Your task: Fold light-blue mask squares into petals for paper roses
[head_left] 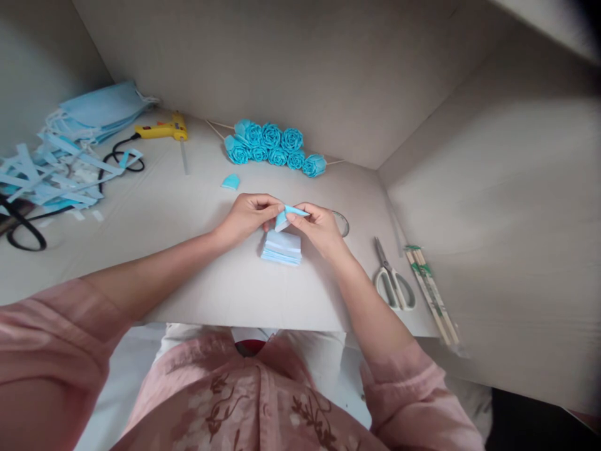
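Observation:
Between my two hands is a small blue fabric piece (283,220), folded, with its pale inner side partly showing. My left hand (246,216) pinches its left edge, while the fingers of my right hand (322,227) close on its right side. Just below them on the table lies a stack of light blue fabric pieces (282,248). A single blue petal-shaped piece (230,182) rests farther back, left of the hands. Partly behind my right hand shows a roll of tape (342,223).
Blue fabric roses (271,145) on sticks lie at the back. A yellow glue gun (162,129) with a black cord, stacked face masks (101,109) and cut strips (51,175) occupy the left. Scissors (393,282) and packaged wooden sticks (431,294) lie right, near the side wall.

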{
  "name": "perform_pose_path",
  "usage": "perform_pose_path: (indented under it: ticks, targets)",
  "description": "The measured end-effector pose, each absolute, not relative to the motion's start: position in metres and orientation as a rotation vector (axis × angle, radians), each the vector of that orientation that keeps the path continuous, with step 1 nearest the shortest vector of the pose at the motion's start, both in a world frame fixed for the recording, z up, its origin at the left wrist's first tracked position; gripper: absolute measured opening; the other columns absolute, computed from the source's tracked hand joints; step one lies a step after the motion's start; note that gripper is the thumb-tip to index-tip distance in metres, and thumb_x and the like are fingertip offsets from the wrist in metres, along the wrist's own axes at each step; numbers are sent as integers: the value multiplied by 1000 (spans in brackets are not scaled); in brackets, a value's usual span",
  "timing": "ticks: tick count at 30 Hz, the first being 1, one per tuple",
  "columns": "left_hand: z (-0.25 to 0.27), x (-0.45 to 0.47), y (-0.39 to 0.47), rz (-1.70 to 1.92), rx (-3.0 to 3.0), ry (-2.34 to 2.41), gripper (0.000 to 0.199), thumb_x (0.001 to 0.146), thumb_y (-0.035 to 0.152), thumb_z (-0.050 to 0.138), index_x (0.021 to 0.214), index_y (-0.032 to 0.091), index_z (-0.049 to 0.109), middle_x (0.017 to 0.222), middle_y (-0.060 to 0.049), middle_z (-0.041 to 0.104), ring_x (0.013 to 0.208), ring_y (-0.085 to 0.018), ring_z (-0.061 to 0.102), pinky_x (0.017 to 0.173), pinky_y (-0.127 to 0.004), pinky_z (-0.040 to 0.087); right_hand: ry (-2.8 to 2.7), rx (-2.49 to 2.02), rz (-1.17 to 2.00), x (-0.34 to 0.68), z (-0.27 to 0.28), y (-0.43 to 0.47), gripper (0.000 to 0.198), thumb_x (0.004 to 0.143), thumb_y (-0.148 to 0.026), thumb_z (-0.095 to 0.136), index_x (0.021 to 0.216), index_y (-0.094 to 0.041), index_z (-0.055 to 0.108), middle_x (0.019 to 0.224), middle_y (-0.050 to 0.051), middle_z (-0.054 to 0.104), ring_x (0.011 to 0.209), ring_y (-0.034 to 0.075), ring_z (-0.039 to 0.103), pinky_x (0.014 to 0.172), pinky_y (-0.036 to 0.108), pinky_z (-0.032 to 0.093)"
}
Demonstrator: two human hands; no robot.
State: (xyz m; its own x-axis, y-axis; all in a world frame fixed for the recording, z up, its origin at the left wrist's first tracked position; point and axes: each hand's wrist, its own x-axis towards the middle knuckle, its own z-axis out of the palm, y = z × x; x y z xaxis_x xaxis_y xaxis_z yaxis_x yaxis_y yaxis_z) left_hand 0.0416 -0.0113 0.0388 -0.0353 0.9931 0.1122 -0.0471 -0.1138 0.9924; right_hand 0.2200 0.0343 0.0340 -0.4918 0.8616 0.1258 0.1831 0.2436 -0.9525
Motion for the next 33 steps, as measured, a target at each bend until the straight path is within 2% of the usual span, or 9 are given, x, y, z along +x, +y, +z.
perform_pose_path:
  ticks: [7, 14, 21, 27, 33]
  targets:
    - [38, 43, -11, 1309, 1275, 1159, 28, 71, 40, 71, 76, 13, 65, 59, 1, 60, 46, -7, 49, 44, -20, 37, -1803, -958, 1190, 219, 33, 38, 21, 77, -41, 66, 78, -20, 63, 70, -3, 62, 66, 13, 55, 65, 25, 44]
    - [33, 42, -9, 1218, 1275, 1165, 29, 73, 41, 71, 77, 14, 63, 61, 1, 60, 45, -7, 50, 44, -19, 39, -1816, -959, 1140, 220, 36, 38, 22, 81, -38, 63, 70, -20, 56, 63, -4, 55, 59, 11, 48, 59, 24, 38]
    - [33, 42, -9, 1193, 1358, 1210, 29, 71, 42, 71, 71, 13, 65, 59, 1, 58, 47, -7, 46, 45, -18, 36, -1896, -992, 1112, 221, 36, 37, 27, 80, -45, 63, 70, -21, 58, 62, -3, 54, 60, 12, 48, 57, 25, 38]
    - [31, 41, -9, 1243, 1380, 1217, 30, 74, 43, 68, 67, 14, 62, 58, 0, 57, 47, -7, 44, 44, -18, 34, -1840, -928, 1077, 221, 40, 37, 36, 87, -54, 54, 75, -20, 62, 66, -2, 54, 64, 12, 49, 63, 25, 41]
    - [32, 41, -10, 1240, 1377, 1213, 31, 74, 43, 68, 66, 14, 60, 57, 1, 56, 46, -7, 44, 44, -18, 34, -1877, -951, 1148, 220, 36, 37, 34, 76, -54, 67, 77, -22, 60, 68, -3, 55, 63, 12, 48, 60, 24, 39]
